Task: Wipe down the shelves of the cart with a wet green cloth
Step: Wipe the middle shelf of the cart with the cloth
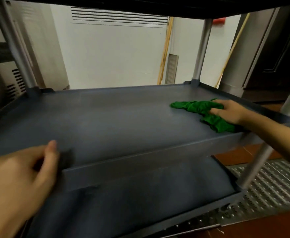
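Closed over the bunched cloth (207, 110), the right hand (230, 112) tucks its thumb into the folds and presses down, as for wiping. Well left of the grip, the left hand (20, 177) steadies the cart (201, 48), thumb over the front lip of the middle shelf (115, 117), fingers apparently curled beneath. Under the grip lies that shelf's right end. Leftward it is probably unwiped. Below is the lower shelf (140, 194).

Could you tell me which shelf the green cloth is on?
The middle shelf: the cloth lies at its right end under the right hand, not on the lower shelf.
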{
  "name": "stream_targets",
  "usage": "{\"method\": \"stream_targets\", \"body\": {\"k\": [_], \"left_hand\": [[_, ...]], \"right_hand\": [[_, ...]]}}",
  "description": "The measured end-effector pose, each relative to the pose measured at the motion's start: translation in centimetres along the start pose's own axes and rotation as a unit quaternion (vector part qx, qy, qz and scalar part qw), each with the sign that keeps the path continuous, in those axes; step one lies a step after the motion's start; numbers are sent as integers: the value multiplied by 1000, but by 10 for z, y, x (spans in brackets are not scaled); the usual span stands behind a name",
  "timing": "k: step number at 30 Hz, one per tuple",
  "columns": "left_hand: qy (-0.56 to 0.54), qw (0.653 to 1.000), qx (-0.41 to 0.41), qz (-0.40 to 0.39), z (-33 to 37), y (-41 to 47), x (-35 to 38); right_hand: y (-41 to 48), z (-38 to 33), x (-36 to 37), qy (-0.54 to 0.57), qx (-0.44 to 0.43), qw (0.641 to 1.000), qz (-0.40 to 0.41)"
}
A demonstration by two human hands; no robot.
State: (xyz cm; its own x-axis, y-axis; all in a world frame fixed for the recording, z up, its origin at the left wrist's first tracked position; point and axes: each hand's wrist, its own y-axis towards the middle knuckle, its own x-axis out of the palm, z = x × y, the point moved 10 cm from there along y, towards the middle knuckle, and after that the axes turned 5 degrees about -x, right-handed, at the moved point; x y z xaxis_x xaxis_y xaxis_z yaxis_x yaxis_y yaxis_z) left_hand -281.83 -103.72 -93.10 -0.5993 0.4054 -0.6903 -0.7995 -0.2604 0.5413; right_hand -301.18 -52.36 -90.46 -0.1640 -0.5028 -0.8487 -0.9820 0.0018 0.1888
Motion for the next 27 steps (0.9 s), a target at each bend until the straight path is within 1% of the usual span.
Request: {"method": "stream_targets", "body": {"k": [2, 3, 4, 5, 6, 7, 11, 14, 15, 17, 19, 22, 25, 27], "left_hand": [[78, 995, 58, 17, 63, -9, 0], [118, 991, 63, 22, 86, -12, 4], [135, 988, 60, 38, 99, -14, 9], [142, 988, 44, 43, 106, -12, 11], [140, 990, 20, 27, 107, -9, 15], [135, 990, 13, 31, 104, -8, 16], [133, 986, 43, 86, 106, -15, 10], [120, 984, 48, 121, 110, -17, 4], [119, 982, 52, 137, 109, -18, 3], [114, 980, 54, 157, 110, -19, 0], [110, 980, 55, 158, 112, -20, -2], [108, 981, 72, 144, 117, -21, -2], [104, 981, 82, 144, 117, -23, -4], [74, 982, 94, 148, 115, -26, -8]], "right_hand": [[1, 2, 1, -1, 6, 1000, 3], [2, 2, 2, 4, 7, 1000, 3], [2, 1, 1, 5, 7, 1000, 2], [3, -1, 2, 2, 9, 1000, 1], [3, -2, 2, -7, 11, 1000, -1], [3, -4, 3, -20, 10, 1000, -6], [-9, -33, 17, -43, -35, 997, -46], [-32, -79, 38, -16, -105, 989, -102], [-41, -98, 48, -9, -134, 983, -126], [-55, -138, 70, -33, -187, 968, -162], [-66, -181, 95, -57, -237, 953, -181], [-86, -251, 131, -36, -315, 926, -205], [-110, -320, 166, -14, -402, 885, -233], [-120, -359, 184, -5, -443, 861, -250]]}}
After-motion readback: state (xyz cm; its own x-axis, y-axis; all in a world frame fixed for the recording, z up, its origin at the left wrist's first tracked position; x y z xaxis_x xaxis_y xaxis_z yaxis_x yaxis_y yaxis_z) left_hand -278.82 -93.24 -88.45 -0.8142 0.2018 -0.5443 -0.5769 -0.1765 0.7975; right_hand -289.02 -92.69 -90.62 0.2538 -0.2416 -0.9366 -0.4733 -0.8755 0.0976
